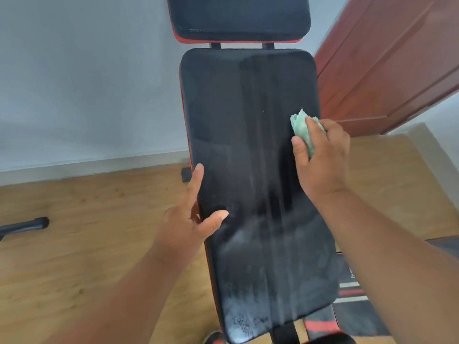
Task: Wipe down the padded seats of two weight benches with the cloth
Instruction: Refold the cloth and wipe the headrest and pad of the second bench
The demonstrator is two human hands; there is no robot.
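A weight bench with a long black padded seat [248, 157] and red trim runs up the middle of the view, streaked with pale wipe marks. A second black pad [238, 17] of the same bench sits beyond it at the top. My right hand [320, 160] grips a bunched green cloth [301, 126] and presses it on the pad's right edge. My left hand [191, 219] rests on the pad's left edge, thumb on top and fingers along the side, holding nothing.
Wooden floor [74, 244] lies to both sides. A grey wall [87, 83] stands behind, a red-brown door [387, 63] at the right. A black bar end [27, 225] pokes in at the left. A black, red and white striped mat [352, 294] lies under the bench's right side.
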